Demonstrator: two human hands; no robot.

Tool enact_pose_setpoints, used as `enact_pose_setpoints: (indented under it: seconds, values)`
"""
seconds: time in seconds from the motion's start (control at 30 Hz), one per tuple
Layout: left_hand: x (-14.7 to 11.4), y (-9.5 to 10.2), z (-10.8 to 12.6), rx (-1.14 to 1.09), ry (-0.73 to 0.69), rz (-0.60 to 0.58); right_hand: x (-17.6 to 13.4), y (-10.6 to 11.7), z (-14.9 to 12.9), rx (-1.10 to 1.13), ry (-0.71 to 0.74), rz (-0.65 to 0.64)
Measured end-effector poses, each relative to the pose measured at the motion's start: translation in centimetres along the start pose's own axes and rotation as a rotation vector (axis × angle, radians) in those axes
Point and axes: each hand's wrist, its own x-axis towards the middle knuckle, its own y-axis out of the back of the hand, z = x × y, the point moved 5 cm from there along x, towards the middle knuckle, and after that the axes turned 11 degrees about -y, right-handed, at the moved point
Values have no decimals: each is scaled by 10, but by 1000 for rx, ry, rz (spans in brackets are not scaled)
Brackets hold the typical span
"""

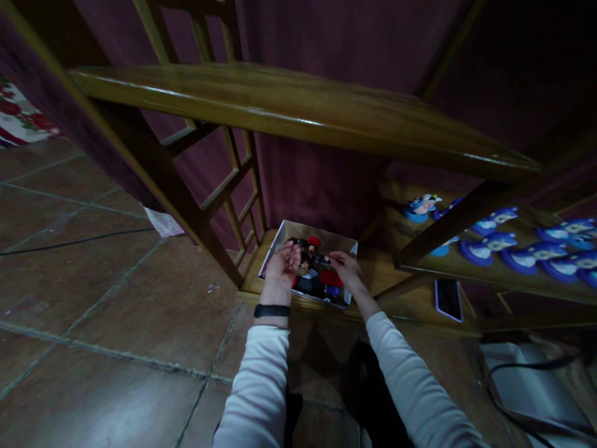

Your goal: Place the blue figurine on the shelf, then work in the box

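Observation:
A white-edged cardboard box [347,297] holds several small dark, red and blue figurines; their details are too small to make out. My left hand [283,264], with a black band [272,310] on its wrist, is over the box's left side, palm turned up. Its fingers are loosely curved and apart, and I see nothing in the palm. Over the right side of the box, my right hand [346,267] pinches a small dark figurine [321,258] between its fingertips. A red piece [330,278] and a blue-purple piece [332,290] lie just below that hand.
A wooden shelf board [298,109] crosses above my hands, with a lattice side panel [233,180] on the left. Blue-based figurines [487,246] stand on the right shelf. A phone [448,300] lies below them. A black cable [79,241] crosses the tiled floor.

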Motion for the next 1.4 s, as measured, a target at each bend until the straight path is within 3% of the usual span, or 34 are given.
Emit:
enact_pose_setpoints:
  seconds: [0.17,0.4,0.5,0.6,0.67,0.77,0.9,1.0,1.17,1.27,1.4]
  values:
    - [4,2,-16,138,0,29,5,2,-3,218,-59,21]
    - [-2,-6,-43,273,68,-73,-16,-13,-36,290,63,-205]
    - [-2,-9,-44,260,34,-132,-23,-16,-44,291,87,-305]
    - [2,-4,-34,272,-32,-71,-19,-10,-38,295,47,-273]
    - [5,2,-22,277,-118,7,-12,-3,-29,215,18,-184]
    - [7,8,-6,273,-228,66,-8,-1,-18,-84,40,-121]
    - [6,12,2,344,-293,76,-20,-11,-15,-568,144,-183]
    - [7,14,5,445,-338,66,-31,-18,-12,-788,156,-285]
    - [8,14,4,522,-298,-5,-35,-16,-10,-839,125,-293]
    - [9,13,2,492,-267,-24,-30,-13,-10,-774,139,-252]
    - [14,13,-1,498,-335,-37,-19,-6,-11,-628,110,-166]
